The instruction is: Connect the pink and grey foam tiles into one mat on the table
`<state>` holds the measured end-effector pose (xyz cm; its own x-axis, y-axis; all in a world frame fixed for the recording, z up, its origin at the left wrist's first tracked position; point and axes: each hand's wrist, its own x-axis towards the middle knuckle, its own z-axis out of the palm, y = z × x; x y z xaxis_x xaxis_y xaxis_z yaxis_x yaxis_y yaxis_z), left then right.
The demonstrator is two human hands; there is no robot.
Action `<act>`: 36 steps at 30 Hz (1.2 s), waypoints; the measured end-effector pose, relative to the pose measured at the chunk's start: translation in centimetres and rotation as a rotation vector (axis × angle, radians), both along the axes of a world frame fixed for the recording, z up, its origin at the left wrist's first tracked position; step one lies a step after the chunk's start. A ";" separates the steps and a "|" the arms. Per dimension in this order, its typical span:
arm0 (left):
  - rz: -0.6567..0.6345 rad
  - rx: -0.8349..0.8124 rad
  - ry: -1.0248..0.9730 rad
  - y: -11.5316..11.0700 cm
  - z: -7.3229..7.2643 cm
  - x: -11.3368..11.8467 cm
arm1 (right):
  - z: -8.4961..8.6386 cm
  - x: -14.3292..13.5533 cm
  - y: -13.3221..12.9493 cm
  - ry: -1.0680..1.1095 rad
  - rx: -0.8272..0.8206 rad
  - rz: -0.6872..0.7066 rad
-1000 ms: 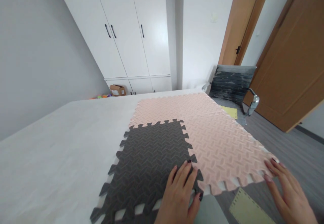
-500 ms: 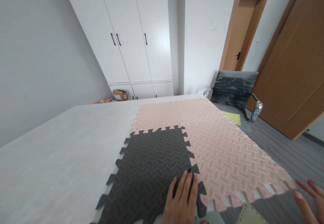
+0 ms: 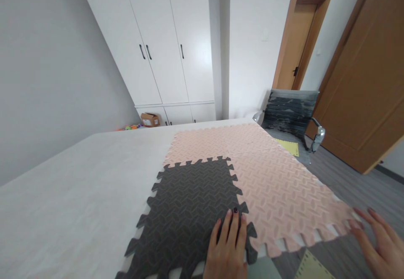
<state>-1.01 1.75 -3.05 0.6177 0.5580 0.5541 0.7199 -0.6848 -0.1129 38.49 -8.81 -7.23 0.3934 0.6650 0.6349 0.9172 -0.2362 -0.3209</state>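
My left hand (image 3: 226, 245) lies flat, palm down, on the near right part of a dark grey foam floor tile (image 3: 189, 207) with a ribbed surface and jigsaw edges. Its fingers are stretched out, close to the tile's right edge. At the near right corner of the joined pink foam mat (image 3: 284, 190), the fingertips of my right hand (image 3: 380, 241) touch the edge, fingers extended and apart. The dark tile sits against the pink mat on its far and right sides, its tabs showing over the pink there.
A white bed-like surface (image 3: 78, 186) lies under the tiles and extends left. Beyond stand white cabinets (image 3: 170, 39) and a small cardboard box (image 3: 150, 120). A dark chair (image 3: 290, 110) is at the right, with yellow perforated pieces (image 3: 287, 147) on the grey floor.
My right hand has moved left and slightly up, onto the corner of the pink mat. My left hand stays flat on the dark tile, almost unmoved.
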 end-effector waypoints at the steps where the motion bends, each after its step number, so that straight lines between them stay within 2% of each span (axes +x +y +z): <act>1: -0.006 0.008 0.007 0.0 -0.1 0.0 | 1.8 -1.1 1.0 0.018 -0.018 0.012; 4: 0.043 -0.002 -0.006 0.0 -0.4 0.0 | 7.7 -5.6 5.4 0.083 -0.069 0.160; 6: 0.051 0.010 -0.010 0.0 -0.5 -0.1 | 11.2 -9.2 9.1 0.035 -0.160 0.375; 8: 0.015 0.035 0.023 0.1 -0.5 -0.3 | 13.5 -12.8 13.1 -0.066 -0.313 0.607; 10: -0.012 0.057 0.045 0.2 -0.4 -0.4 | 14.4 -15.9 17.2 -0.138 -0.438 0.795; 12: 0.010 0.058 0.028 0.2 -0.5 -0.3 | 14.1 -18.0 21.3 -0.196 -0.506 0.882; 15: 0.057 0.048 -0.053 0.1 -0.9 0.1 | 12.4 -19.4 25.9 -0.251 -0.591 0.832; 17: 0.055 0.048 -0.104 0.1 -1.3 0.3 | 11.2 -19.8 27.6 -0.260 -0.627 0.792; 20: 0.041 0.080 -0.163 0.5 -1.6 0.4 | 10.0 -20.2 28.1 -0.289 -0.567 0.739; 22: 0.035 0.097 -0.185 0.8 -1.6 0.5 | 9.8 -20.6 28.0 -0.333 -0.520 0.700; 32: -0.004 0.082 -0.235 0.7 -0.9 0.5 | 10.5 -21.4 29.1 -0.305 -0.614 0.654; 36: -0.006 0.085 -0.191 0.6 -0.5 0.2 | 10.2 -22.6 29.0 -0.243 -0.603 0.718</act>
<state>-0.79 2.31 -3.57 0.4999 0.5007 0.7067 0.7298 -0.6828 -0.0325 15.84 20.22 2.98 -0.3302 0.9365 0.1183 0.9327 0.3430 -0.1116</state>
